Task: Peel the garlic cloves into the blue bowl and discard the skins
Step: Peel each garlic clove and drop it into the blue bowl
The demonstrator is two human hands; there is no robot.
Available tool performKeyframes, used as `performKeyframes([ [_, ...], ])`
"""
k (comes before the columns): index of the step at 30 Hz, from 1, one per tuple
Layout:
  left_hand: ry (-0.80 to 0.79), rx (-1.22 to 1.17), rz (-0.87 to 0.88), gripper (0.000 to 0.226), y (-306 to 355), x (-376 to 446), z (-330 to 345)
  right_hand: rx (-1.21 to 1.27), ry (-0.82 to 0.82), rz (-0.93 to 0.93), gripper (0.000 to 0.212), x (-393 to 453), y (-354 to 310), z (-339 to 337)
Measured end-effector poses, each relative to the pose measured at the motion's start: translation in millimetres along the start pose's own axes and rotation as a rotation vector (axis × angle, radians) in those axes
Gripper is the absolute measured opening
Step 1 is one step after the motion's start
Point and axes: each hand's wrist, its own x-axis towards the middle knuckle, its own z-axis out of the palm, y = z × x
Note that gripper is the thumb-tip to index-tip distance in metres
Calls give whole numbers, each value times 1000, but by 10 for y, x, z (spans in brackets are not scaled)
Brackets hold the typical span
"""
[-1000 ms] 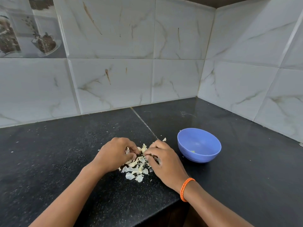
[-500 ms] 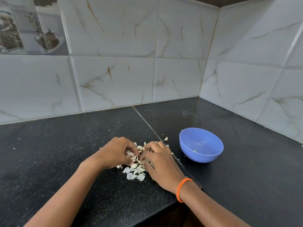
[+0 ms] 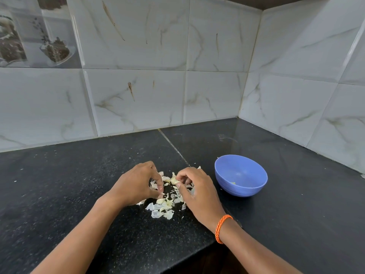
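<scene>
A heap of pale garlic skins (image 3: 164,206) lies on the black counter between my two hands. My right hand (image 3: 194,191), with an orange band at the wrist, pinches a garlic clove (image 3: 174,181) between thumb and fingertips just above the heap. My left hand (image 3: 138,184) is curled over the left side of the heap, fingertips down among the skins; what it holds is hidden. The blue bowl (image 3: 254,191) stands upright to the right of my right hand, with a small pale piece (image 3: 233,183) inside it.
The black stone counter (image 3: 79,184) has a seam running from the wall toward the hands. Its front edge drops off just below my right wrist. Marble-tiled walls meet in a corner at the back right.
My hands have drawn slightly apart, and the clove pinched in my right hand now shows between them. The bowl has not moved.
</scene>
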Motion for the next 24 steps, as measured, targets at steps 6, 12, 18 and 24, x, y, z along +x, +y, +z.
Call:
performKeyframes([
  [6,65,-59,90,9,11,32,59,115,12,3,18,33,63,0],
  [12,154,-186,139,12,65,45,84,306,45,114,12,34,47,-33],
  [18,209,-274,167,13,141,22,92,291,45,139,11,54,25,-39],
  [24,197,-366,110,18,123,35,100,228,5,105,7,54,78,-8],
])
